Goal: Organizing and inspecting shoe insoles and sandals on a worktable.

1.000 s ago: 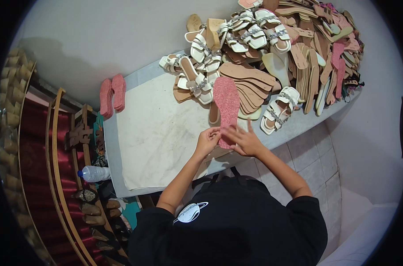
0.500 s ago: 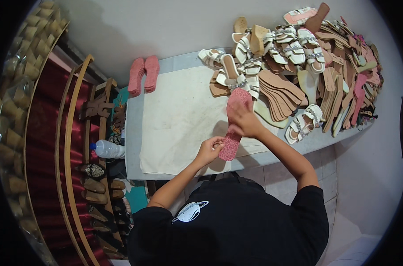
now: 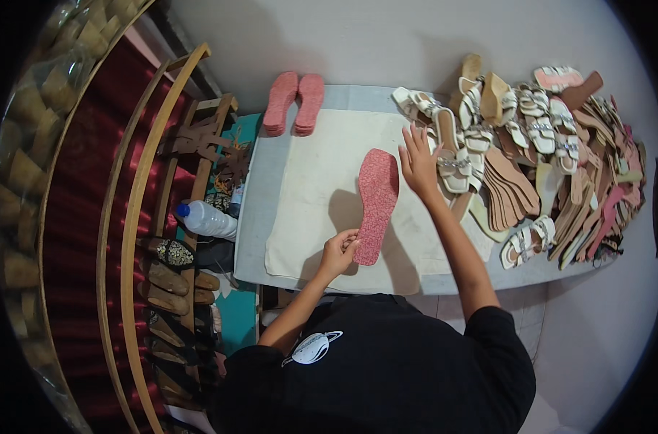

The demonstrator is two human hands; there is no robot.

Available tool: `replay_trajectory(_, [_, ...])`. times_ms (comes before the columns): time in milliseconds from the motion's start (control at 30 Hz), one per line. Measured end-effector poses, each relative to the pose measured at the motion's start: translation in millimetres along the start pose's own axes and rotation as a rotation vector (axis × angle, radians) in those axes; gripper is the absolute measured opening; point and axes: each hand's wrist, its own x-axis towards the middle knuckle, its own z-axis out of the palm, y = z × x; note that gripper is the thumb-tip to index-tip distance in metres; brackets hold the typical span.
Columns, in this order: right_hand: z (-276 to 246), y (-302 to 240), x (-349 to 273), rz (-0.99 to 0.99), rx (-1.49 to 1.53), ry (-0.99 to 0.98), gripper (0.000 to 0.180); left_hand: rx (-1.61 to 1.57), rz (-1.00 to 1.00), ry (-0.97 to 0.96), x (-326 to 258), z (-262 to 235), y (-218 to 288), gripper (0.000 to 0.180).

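A pink speckled shoe sole is held up above the white cloth on the table. My left hand pinches its lower left edge, thumb and fingers closed on it. Just right of the sole's upper end, my right hand is raised with its fingers spread and nothing in it. It is apart from the sole and overlaps the view of some white sandals. Two stacks of similar pink soles stand side by side at the table's far left, against the wall.
White strappy sandals and tan insoles pile up on the table's right, with one sandal pair nearer the front edge. Left of the table, a wooden rack holds shoes. A clear bottle with a blue cap lies there.
My right hand has come off the sole and lifted to its right, fingers opening. My left hand still grips the sole's lower end. The whole view has shifted, moving the table contents rightward.
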Motion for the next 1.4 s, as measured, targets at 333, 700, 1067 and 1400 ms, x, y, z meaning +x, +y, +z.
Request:
replay_trajectory(333, [63.3, -110.8, -52.3, 0.284, 0.738, 0.125, 0.015, -0.095, -0.134, 0.113, 69.5, -94.0, -5.4, 0.026])
replay_trajectory(700, [138.6, -134.0, 16.6, 0.434, 0.872, -0.153, 0.044, -0.066, -0.04, 0.117, 207.3, -157.4, -9.2, 0.026])
replay_trajectory(1067, [237.5, -96.1, 100.4, 0.629, 1.149, -0.086, 0.034, 0.216, 0.12, 0.24, 312.6, -170.5, -32.9, 0.034])
replay_trajectory(1400, [274.4, -98.2, 115.4, 0.613, 0.933, 0.001, 0.035, 0.487, 0.312, 0.17, 323.9, -181.4, -38.6, 0.053])
